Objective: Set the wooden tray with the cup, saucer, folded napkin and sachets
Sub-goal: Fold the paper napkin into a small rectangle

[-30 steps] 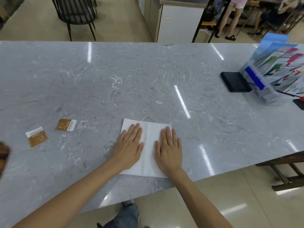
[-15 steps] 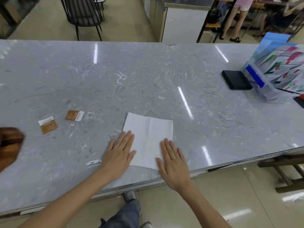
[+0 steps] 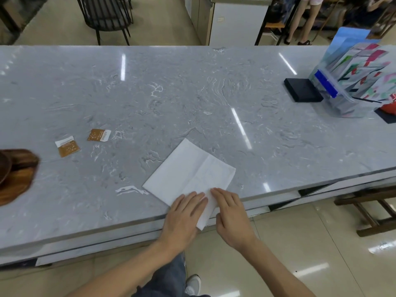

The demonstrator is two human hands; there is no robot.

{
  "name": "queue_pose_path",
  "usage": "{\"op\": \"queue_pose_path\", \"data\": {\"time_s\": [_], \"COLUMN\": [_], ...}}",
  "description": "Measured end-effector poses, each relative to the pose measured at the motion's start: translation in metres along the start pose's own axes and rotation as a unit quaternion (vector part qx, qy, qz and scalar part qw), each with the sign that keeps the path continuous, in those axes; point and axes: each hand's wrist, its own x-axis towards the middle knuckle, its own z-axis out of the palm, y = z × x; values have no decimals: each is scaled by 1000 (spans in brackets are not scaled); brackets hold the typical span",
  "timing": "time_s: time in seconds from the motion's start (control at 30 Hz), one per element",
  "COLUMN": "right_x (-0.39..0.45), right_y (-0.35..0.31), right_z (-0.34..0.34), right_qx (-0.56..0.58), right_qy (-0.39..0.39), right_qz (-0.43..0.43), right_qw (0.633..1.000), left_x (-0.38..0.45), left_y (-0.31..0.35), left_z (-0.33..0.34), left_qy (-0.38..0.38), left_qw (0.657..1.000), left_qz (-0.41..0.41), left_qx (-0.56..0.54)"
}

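Note:
A white napkin point(image 3: 189, 172) lies on the grey marble table, turned like a diamond, its near corner hanging over the table's front edge. My left hand point(image 3: 183, 217) rests flat on that near corner, fingers straight. My right hand point(image 3: 232, 215) lies beside it with its fingertips on the napkin's near edge. Two brown-and-white sachets point(image 3: 67, 146) point(image 3: 99, 135) lie flat at the left. The wooden tray point(image 3: 20, 174) shows at the far left edge, cut off by the frame, with a dark round rim on it. No cup is in view.
A black box point(image 3: 303, 90) and a clear holder of colourful leaflets point(image 3: 353, 82) stand at the right end of the table point(image 3: 192, 93). A red item point(image 3: 390, 107) lies beyond them. A black chair and people stand behind the table.
The napkin has slid toward me and turned about 45 degrees, its corner now over the table's edge. Both hands have drawn back to the near edge and closer together.

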Motion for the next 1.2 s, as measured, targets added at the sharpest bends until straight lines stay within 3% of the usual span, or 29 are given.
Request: {"op": "queue_pose_path", "data": {"time_s": [0.13,0.27,0.37,0.53,0.7,0.87,1.0,1.2], "right_x": [12,17,23,32,52,98,147,183], "right_y": [20,38,40,18,-10,-10,5,12], "right_z": [-4,-11,-29,-84,-125,-117,-98,-84], "right_qx": [-29,-1,56,188,346,389,333,285], "right_qy": [38,71,93,100,89,46,-22,-34], "right_qz": [-4,-62,-90,-77,-49,6,66,73], "right_qw": [999,996,990,974,933,920,940,955], "left_x": [-7,-20,-28,-40,-37,2,43,72], "left_y": [-1,-9,-19,-39,-69,-108,-147,-185], "left_z": [-16,-48,-77,-127,-157,-144,-114,-106], "left_qy": [115,150,181,187,227,198,173,149], "left_qw": [986,957,915,863,813,745,763,885], "left_qz": [17,-39,-97,-132,-146,-192,-242,-205], "left_qx": [-123,-246,-348,-450,-516,-608,-574,-390]}}
